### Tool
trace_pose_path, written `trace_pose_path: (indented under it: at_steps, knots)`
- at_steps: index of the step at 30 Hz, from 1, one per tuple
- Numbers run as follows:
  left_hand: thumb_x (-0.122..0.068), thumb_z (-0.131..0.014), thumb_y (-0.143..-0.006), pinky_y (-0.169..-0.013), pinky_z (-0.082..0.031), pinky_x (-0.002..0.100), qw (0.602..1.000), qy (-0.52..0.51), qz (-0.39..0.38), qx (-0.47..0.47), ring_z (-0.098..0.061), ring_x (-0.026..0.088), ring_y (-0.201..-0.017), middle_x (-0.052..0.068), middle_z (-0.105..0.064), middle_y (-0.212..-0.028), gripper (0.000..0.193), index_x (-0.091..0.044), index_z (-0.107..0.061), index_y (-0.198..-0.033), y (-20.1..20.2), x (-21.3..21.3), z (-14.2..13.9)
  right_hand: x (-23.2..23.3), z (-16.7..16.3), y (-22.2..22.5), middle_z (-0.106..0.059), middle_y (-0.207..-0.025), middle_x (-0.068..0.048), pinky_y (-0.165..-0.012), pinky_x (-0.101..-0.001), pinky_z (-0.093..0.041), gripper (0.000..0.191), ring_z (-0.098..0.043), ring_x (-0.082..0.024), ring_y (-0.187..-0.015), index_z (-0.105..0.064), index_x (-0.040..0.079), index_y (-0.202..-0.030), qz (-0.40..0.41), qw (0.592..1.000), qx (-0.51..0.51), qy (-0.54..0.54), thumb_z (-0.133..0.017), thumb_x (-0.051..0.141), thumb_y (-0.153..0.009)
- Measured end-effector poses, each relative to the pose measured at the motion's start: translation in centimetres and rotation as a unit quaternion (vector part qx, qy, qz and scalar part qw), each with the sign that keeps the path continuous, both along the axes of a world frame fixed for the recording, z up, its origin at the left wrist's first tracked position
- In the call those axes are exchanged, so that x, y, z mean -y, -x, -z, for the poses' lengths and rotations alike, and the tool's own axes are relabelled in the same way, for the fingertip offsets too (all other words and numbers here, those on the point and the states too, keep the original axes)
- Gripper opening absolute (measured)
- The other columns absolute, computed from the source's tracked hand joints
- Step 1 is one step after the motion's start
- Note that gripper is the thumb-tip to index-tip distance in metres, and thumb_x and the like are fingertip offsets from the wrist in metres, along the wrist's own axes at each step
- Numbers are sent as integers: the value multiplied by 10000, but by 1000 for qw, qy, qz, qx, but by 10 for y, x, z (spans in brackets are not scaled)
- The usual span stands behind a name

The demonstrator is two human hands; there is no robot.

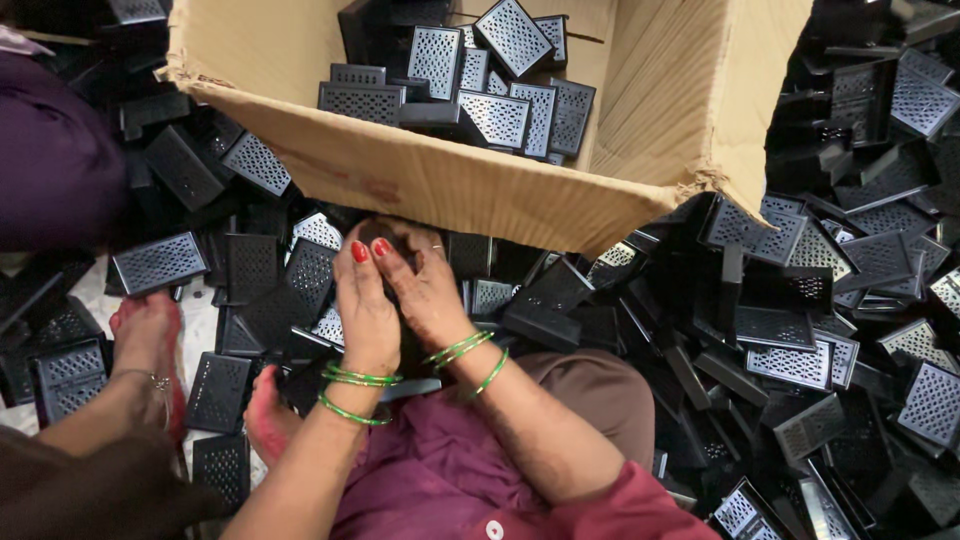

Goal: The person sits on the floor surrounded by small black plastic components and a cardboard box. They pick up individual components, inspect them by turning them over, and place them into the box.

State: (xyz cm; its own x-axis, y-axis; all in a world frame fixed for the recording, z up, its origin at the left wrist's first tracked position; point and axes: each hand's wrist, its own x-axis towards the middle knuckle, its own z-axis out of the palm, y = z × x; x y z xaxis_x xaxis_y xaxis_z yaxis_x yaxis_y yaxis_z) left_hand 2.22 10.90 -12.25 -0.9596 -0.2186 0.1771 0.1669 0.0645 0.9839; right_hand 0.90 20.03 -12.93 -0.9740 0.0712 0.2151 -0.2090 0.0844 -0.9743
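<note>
Cardboard box: plain brown corrugated board, matt, with frayed, torn edges. Perforated parts: black, moulded plastic by appearance, smooth with a slight sheen; lattice faces reflect light grey. Bangles: green, glossy, thin. Garment: maroon woven cloth, matt. Nails on left hand: glossy red polish. Floor: pale, speckled, hard surface.

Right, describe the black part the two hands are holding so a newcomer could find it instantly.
Start at the big cardboard box tilted open at the top of the view. Just below its near edge, the left hand and right hand meet over the lap. The small dark part pinched between them is the only piece lifted off the heap of black perforated parts; fingers mostly hide it.
</note>
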Motion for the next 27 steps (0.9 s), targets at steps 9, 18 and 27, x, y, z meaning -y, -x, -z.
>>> trace_pose_path:
  at_steps: [9,18,27]
  knots:
    - [-483,-359,-1107,-1155,-352,391,998,57,-22,10,-479,309,-1348,190,-542,-1416,624,34,-542,-1407,-2,-5,-2,4,4,2,-622,-1362,-195,-1152,-419,-369,535,-493,-351,-1309,-614,40,-1371,30,997,-22,-75,-454,458,-1080]
    - [-452,-413,-1094,-1164,-349,410,999,50,-8,20,-480,341,-1366,212,-504,-1435,601,32,-518,-1434,-3,-4,-1,4,6,4,-493,-1528,-188,-1228,-393,-277,717,-421,-309,-1460,-470,2,-1484,-62,996,-8,57,-281,578,-1101]
    - [-415,-503,-1091,-1166,-327,459,979,194,-27,-48,-436,434,-1355,316,-436,-1447,686,100,-356,-1520,-14,-13,10,-1,22,-1,-586,-1290,-128,-1087,-347,-446,801,-549,-209,-1177,-514,9,-1477,-154,964,14,218,-263,672,-1105]
